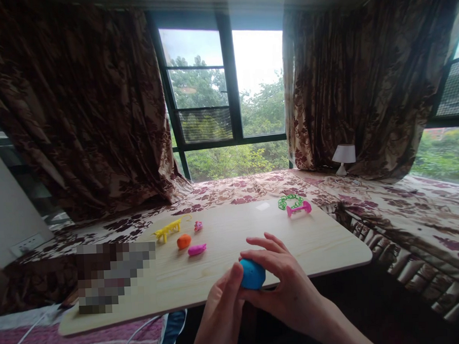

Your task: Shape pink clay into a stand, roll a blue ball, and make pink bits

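Note:
A ball of blue modelling clay is held between both hands, just above the near edge of the table. My right hand grips it from the right, thumb below and index finger on top, with its other fingers raised. On the near left side my left hand presses the clay with its thumb; its other fingers are partly hidden behind. Further left on the table lie an orange lump, a magenta piece, a small pink figure and a yellow four-legged animal figure.
The light wooden table carries a green ring-shaped piece and a pink dumbbell-shaped piece at its far right. A blurred-out object covers its left end. Beyond stand a white lamp, curtains and a window.

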{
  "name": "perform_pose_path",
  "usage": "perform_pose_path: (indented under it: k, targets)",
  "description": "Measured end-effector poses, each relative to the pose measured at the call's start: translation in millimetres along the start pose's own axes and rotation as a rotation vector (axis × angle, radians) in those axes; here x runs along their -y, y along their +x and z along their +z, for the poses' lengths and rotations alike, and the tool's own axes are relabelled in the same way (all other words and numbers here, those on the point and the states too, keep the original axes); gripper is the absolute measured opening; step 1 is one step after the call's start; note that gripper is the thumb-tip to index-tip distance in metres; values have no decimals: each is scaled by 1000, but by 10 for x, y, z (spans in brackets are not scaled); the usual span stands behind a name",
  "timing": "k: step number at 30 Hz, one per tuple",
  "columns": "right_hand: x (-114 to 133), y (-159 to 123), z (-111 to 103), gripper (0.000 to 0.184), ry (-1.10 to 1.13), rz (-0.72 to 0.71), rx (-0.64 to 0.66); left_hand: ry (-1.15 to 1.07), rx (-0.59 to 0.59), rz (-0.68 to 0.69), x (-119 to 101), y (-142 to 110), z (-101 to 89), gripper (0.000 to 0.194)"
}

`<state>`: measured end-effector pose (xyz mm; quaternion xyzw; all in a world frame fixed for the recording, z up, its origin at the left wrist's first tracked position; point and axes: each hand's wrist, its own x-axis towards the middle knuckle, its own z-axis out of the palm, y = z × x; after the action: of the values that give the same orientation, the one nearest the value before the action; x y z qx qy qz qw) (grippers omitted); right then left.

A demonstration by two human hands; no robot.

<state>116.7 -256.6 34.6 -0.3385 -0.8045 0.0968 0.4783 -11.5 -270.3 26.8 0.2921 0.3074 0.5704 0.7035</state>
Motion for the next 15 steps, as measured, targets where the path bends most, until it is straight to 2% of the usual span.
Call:
perform_pose_path:
  k: [2,6,12,15]
  targets:
    - [1,-2,-8,49,10,8,11,-2,14,-4,-4,-4,6,30]
    - [11,-3,-27,57,64,13,67,-61,60,-102,12,46,-28,30]
    - [-71,-26,26,46,-9,42,-33,167,55,57,22,55,-36,27]
    - [-68,-56,15,51,99,82,19,121,94,4,4,17,-22,30]
